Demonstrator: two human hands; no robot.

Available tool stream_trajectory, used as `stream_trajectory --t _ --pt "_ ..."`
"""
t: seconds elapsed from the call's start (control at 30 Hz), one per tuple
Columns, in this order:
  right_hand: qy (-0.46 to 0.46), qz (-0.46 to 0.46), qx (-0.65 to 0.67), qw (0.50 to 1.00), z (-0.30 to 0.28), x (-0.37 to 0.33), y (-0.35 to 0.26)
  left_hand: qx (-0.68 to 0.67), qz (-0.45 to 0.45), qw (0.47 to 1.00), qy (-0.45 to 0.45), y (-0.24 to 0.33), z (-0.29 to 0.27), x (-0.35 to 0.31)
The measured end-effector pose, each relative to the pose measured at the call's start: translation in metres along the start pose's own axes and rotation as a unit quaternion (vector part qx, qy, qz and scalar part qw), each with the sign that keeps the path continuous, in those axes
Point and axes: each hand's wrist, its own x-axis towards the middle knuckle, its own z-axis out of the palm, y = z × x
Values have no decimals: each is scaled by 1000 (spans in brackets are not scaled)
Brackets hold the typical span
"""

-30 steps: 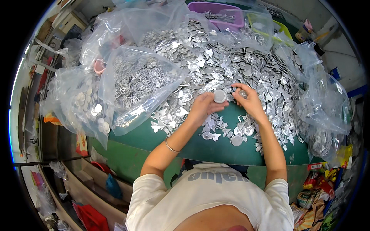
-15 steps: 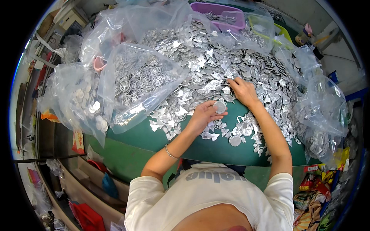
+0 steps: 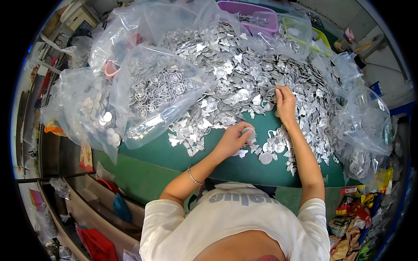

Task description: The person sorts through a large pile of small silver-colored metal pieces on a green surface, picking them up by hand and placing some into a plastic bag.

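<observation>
Two hands at work on a green table heaped with small silver metal pieces.

On the left lie clear plastic bags (image 3: 143, 93) stuffed with round silver parts, resting on the green table (image 3: 226, 167). The left hand (image 3: 233, 139) sits at the near edge of the heap, its fingers curled around a small round silver disc (image 3: 249, 132) held at the fingertips. Just right of it a loose disc (image 3: 265, 158) lies flat on the bare green. Further right and farther out, the right hand (image 3: 285, 104) rests palm-down on the pile of metal pieces (image 3: 244, 82), fingers bent and pressing into the pieces; whether it grips one I cannot tell. A purple basket (image 3: 252, 17) stands beyond the pile.
</observation>
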Motion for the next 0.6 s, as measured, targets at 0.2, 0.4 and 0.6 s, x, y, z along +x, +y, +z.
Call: stream_trajectory --t 0.2,0.4,0.6 --pt "21 106 6 994 -11 -5 6 187 36 981 -49 9 0 -4" --pt "-65 240 123 961 -48 -19 -5 186 123 973 60 10 1 4" --pt "-68 429 646 628 -70 -16 -10 166 120 978 33 20 11 39"
